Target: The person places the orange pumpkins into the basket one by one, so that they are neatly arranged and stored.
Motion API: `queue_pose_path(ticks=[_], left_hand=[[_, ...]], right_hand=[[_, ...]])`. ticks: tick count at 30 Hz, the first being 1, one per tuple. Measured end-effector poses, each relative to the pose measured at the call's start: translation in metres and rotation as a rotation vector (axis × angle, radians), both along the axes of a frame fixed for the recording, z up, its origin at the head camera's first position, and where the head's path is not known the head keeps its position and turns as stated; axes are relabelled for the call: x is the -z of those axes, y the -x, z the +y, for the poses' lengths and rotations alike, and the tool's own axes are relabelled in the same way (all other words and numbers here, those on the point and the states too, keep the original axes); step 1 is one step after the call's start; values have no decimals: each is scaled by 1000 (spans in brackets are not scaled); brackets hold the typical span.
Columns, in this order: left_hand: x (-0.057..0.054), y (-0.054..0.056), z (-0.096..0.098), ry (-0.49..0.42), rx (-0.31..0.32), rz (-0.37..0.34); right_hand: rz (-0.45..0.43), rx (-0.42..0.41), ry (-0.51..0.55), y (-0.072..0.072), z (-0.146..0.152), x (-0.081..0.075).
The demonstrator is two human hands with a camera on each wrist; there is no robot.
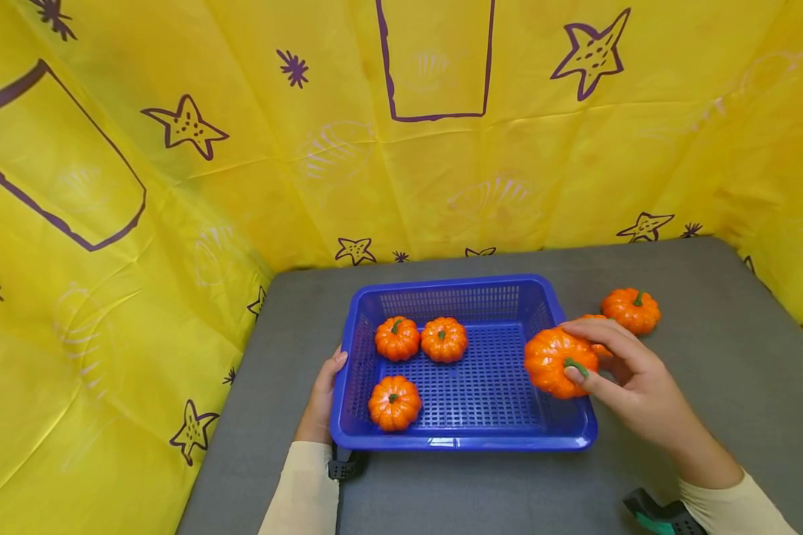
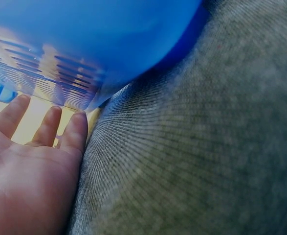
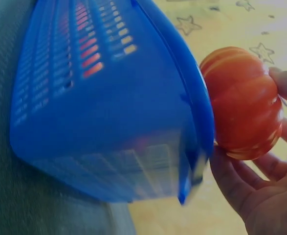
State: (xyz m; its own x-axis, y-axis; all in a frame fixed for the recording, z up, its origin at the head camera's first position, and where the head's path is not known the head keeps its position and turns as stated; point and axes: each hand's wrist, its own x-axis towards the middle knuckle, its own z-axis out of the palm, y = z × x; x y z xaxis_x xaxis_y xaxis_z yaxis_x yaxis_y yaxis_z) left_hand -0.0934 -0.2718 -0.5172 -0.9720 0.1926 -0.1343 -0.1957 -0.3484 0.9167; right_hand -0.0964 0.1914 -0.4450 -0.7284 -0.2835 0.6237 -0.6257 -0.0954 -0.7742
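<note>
A blue plastic basket point(image 1: 465, 444) with slotted walls stands on the grey surface. Three small orange toy pumpkins lie in its left half: one at the back left point(image 1: 397, 339), one beside it point(image 1: 444, 339) and one at the front point(image 1: 394, 403). My left hand point(image 1: 321, 394) touches the basket's left side, a digit at the rim; in the left wrist view its fingers point(image 2: 48, 127) extend nearly straight toward the outer wall. At the right rim my right hand point(image 1: 632, 379) holds another pumpkin point(image 1: 552, 364) between thumb and fingers, its green stem by the thumb.
Right of the basket a pumpkin point(image 1: 631, 310) rests on the grey tabletop point(image 1: 723, 357). More orange shows behind my right hand, mostly hidden. Yellow cloth point(image 1: 428, 186) with starfish drawings hangs at the back and sides.
</note>
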Motion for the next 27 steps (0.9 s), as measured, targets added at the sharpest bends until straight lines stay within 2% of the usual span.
queue_pose_path(ticks=[8, 15, 21, 27], left_hand=[[3, 0, 0, 3, -13, -34], [1, 0, 0, 11, -15, -29], [2, 0, 0, 14, -4, -27], [3, 0, -1, 21, -8, -31]], right_hand=[[-35, 22, -117, -4, -20, -8], [-52, 58, -226, -4, -35, -17], [-73, 30, -274, -3, -48, -18], [-57, -7, -296, -1, -59, -16]])
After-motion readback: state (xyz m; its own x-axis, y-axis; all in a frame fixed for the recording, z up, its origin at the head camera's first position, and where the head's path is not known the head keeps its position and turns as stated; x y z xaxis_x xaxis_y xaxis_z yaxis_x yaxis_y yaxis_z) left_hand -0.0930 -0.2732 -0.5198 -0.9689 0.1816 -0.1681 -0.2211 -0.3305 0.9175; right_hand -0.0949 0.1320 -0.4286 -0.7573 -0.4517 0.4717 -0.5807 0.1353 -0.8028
